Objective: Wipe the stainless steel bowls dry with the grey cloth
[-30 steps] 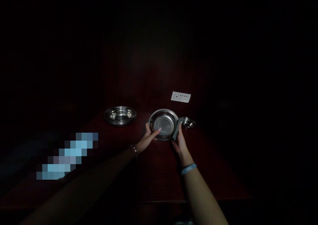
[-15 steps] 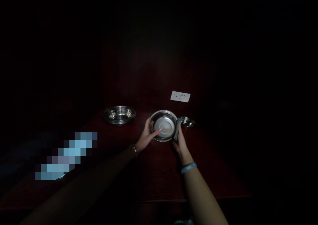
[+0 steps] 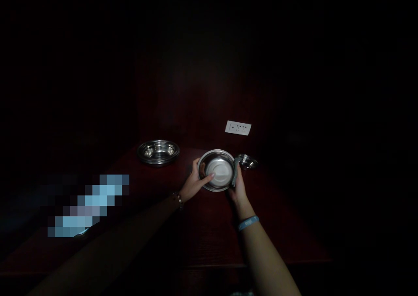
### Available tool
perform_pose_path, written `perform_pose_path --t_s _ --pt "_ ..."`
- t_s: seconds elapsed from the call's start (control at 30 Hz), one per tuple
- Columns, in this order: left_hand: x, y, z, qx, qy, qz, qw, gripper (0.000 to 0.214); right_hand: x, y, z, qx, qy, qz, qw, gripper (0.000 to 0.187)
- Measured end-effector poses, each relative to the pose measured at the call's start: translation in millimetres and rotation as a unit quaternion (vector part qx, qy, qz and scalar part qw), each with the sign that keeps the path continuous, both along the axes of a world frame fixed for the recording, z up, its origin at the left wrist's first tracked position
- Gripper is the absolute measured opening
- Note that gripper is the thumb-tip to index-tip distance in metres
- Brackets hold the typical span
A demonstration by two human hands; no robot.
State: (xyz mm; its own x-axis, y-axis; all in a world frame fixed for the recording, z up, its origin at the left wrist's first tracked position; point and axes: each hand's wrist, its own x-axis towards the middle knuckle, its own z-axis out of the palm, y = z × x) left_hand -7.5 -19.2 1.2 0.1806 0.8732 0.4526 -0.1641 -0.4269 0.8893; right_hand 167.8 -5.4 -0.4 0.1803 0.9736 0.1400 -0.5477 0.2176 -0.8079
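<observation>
Between my hands is a shiny steel bowl (image 3: 222, 163), tilted so that its inside faces me. My left hand (image 3: 195, 183) grips it at the left, thumb lying over the inner wall and the other fingers behind the rim. At the right rim my right hand (image 3: 240, 187) presses a dark grey-green cloth (image 3: 236, 170) against the bowl; most of its fingers are hidden behind. Just beyond the right hand, a smaller steel bowl (image 3: 248, 161) rests on the dark red table (image 3: 209, 235).
Stacked steel bowls (image 3: 159, 152) stand at the table's back left. A white socket plate (image 3: 238, 128) is on the dark red wall behind. At the left lies a bright, pixelated bluish patch (image 3: 94, 204) that I cannot make out. The surroundings are very dark.
The bowl and both hands have come slightly lower and a little to the right. Both hands keep their hold, and the cloth remains at the right rim.
</observation>
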Motion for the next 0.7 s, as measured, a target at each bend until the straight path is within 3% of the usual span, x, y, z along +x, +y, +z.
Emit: perform_pose_path --t_s 0.13,0.27,0.47,0.7 --pt "2 -3 -0.3 -0.037 0.021 -0.020 0.999 0.067 -3 -5 7.2 -0.013 0.027 -0.029 0.999 0.046" --pt "4 -4 -3.1 -0.069 0.032 -0.045 0.996 0.061 -5 -8 13.7 0.005 0.038 -0.007 0.999 0.049" --pt "4 -2 0.2 -0.109 -0.007 -0.017 0.994 0.061 -6 -6 10.3 0.004 0.006 0.019 1.000 0.053" --pt "5 4 0.2 -0.014 -0.082 0.004 0.996 0.067 -6 -5 5.3 0.017 -0.028 0.038 0.999 0.056"
